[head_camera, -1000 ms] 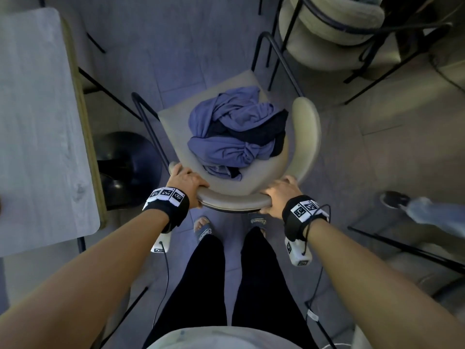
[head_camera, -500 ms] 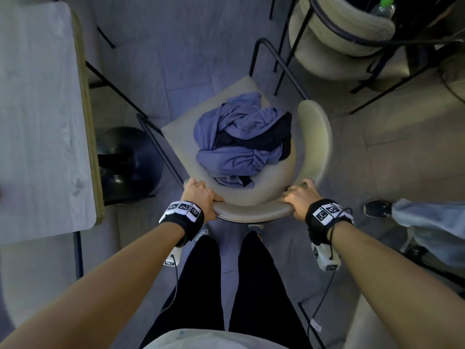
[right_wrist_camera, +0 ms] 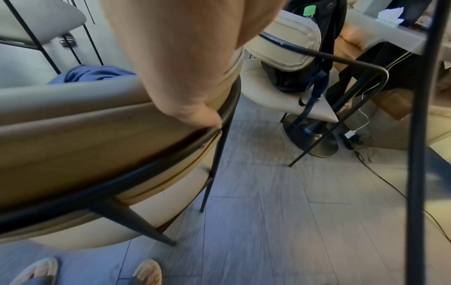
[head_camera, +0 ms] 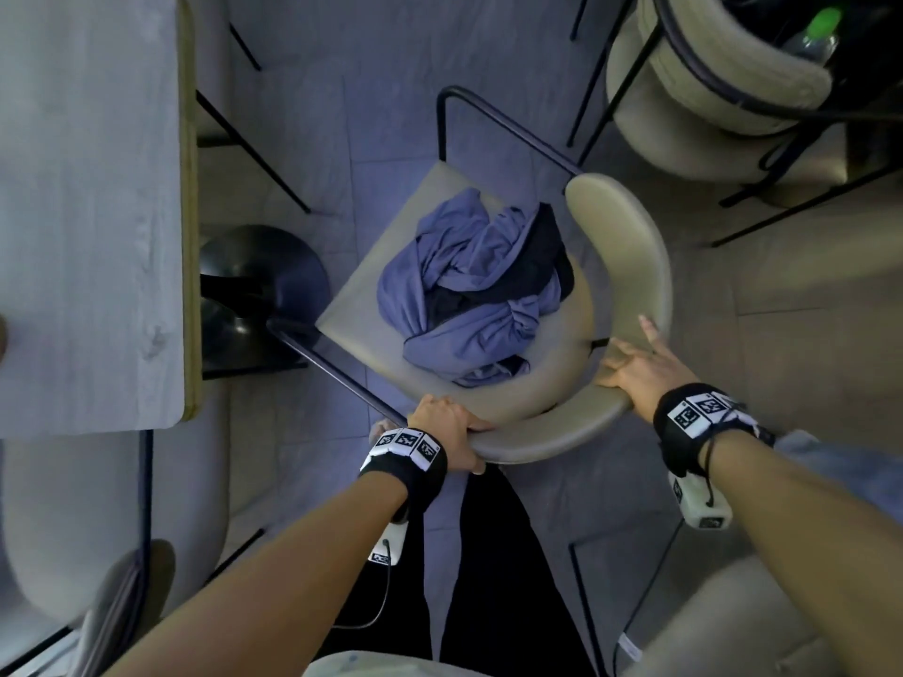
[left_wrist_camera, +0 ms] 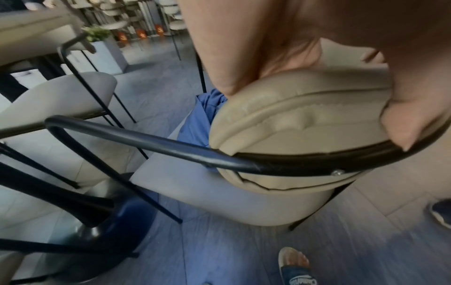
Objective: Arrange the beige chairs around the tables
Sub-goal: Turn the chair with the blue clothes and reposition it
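My left fingers [left_wrist_camera: 229, 61] and thumb curl over one end of the back of the chair [head_camera: 630, 266], left hand [head_camera: 447, 432] clamped on it. My right hand [head_camera: 637, 368] clasps the back farther round, fingers splayed, thumb down its outer face. The chair stands near the table [head_camera: 88, 212], with blue clothes [head_camera: 469, 290] heaped on its seat.

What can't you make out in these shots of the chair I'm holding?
1. Beige chair seat: head view, blue clothes cover its middle.
2. Green-capped bottle: head view, another chair's backrest hides its body.
3. Table: head view, left edge cuts it off.
4. Distant chairs: left wrist view, blurred, small.
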A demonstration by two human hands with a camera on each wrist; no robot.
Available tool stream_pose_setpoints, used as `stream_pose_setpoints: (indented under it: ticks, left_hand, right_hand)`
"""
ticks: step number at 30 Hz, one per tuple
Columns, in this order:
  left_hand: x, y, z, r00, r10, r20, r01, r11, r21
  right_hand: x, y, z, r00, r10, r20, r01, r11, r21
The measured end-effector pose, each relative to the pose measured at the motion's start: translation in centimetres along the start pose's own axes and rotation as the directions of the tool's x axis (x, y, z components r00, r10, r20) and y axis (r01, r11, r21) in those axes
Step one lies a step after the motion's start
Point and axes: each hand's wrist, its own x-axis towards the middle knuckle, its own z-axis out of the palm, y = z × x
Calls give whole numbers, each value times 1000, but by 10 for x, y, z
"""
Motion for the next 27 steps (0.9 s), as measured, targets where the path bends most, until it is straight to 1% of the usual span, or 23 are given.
stream_pose_setpoints:
  ticks: [3, 5, 7, 8, 9, 10, 11, 12, 13, 14, 15, 17, 18, 19, 20, 21, 23, 24, 27]
  left_hand:
    - [8, 8, -3, 998, -33, -53, 29, 997, -75]
    - [14, 11, -7, 995, -63, -71, 51, 986, -160]
    - [19, 11, -15, 992, -93, -79, 72, 969, -235]
    - [22, 11, -22, 992, -102, -78, 78, 960, -267]
    - [24, 10, -31, 992, -105, -71, 80, 953, -292]
    - [27, 9, -42, 993, -102, -62, 78, 948, -309]
    - [29, 9, -52, 994, -97, -54, 75, 945, -317]
    - [31, 8, -62, 995, -90, -45, 71, 944, -324]
    - [32, 6, -68, 995, -88, -36, 71, 942, -328]
    - [33, 5, -72, 995, -93, -23, 81, 941, -329]
    - [33, 4, -72, 994, -105, -4, 98, 938, -332]
    - [34, 3, -66, 989, -144, 27, 144, 919, -367]
    - [34, 3, -62, 986, -161, 33, 162, 909, -385]
    - [35, 3, -57, 985, -170, 29, 168, 905, -390]
    - [38, 3, -52, 985, -171, 24, 167, 909, -381]
    - [40, 2, -49, 986, -164, 23, 160, 916, -368]
    - [45, -1, -46, 987, -156, 30, 156, 925, -347]
    - [47, -3, -44, 987, -158, 34, 161, 928, -338]
    - [52, -8, -44, 983, -165, 75, 180, 929, -323]
  right_hand:
    - [10, 19, -10, 1000, 14, 13, -13, 998, -60]
    - [18, 34, -19, 1000, -24, -20, 22, 995, -93]
    - [31, 50, -29, 997, -43, -67, 38, 996, -86]
    - [40, 59, -31, 994, -47, -101, 39, 996, -77]
    - [47, 66, -35, 988, -27, -149, 22, 999, -32]
    - [55, 71, -40, 977, 26, -213, -16, 999, 49]
    - [61, 74, -44, 950, 127, -284, -74, 979, 190]
    - [65, 73, -49, 918, 228, -326, -116, 937, 329]
    - [65, 69, -55, 888, 302, -346, -129, 887, 444]
    - [63, 63, -60, 865, 351, -358, -125, 842, 524]
    - [59, 56, -65, 845, 387, -369, -111, 802, 587]
    - [49, 40, -69, 759, 523, -386, -99, 680, 727]
    - [45, 31, -67, 716, 573, -399, -91, 643, 761]
    - [42, 21, -65, 683, 613, -397, -93, 612, 785]
    - [42, 12, -59, 666, 639, -385, -103, 589, 801]
    - [42, 3, -54, 666, 648, -369, -119, 581, 805]
    - [48, -12, -42, 693, 628, -353, -137, 596, 791]
    - [52, -15, -37, 703, 610, -366, -122, 610, 783]
    - [57, -18, -33, 688, 601, -408, -85, 624, 776]
